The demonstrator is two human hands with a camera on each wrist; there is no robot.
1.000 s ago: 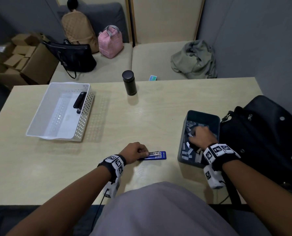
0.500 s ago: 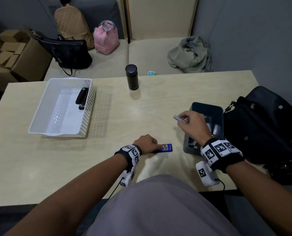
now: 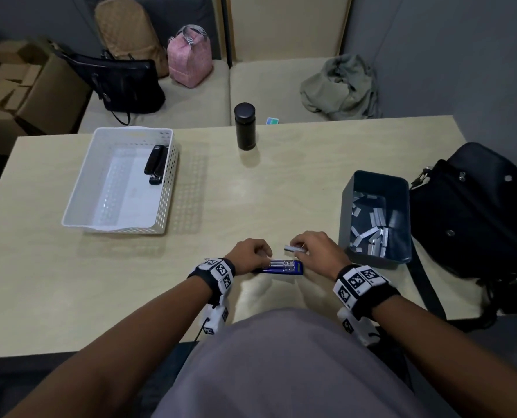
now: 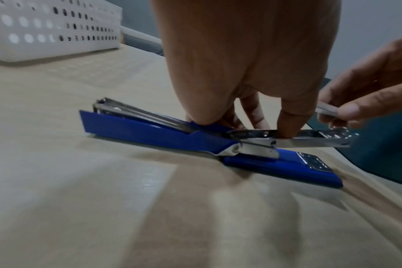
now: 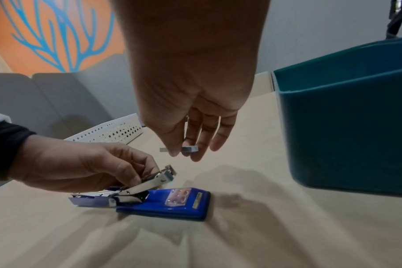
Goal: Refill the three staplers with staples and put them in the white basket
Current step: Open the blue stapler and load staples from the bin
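Note:
A blue stapler lies flipped wide on the table's near edge, its metal staple channel bare. My left hand holds that channel with curled fingers. My right hand pinches a silver strip of staples just above the stapler's front. A black stapler lies in the white basket at the far left.
A teal bin with several staple strips stands right of my hands. A black bag sits at the table's right edge. A black bottle stands at the far middle. Bags and a jacket lie on the bench behind.
My right hand left the teal bin with a staple strip and moved left to just above the blue stapler. My left hand stayed on the stapler.

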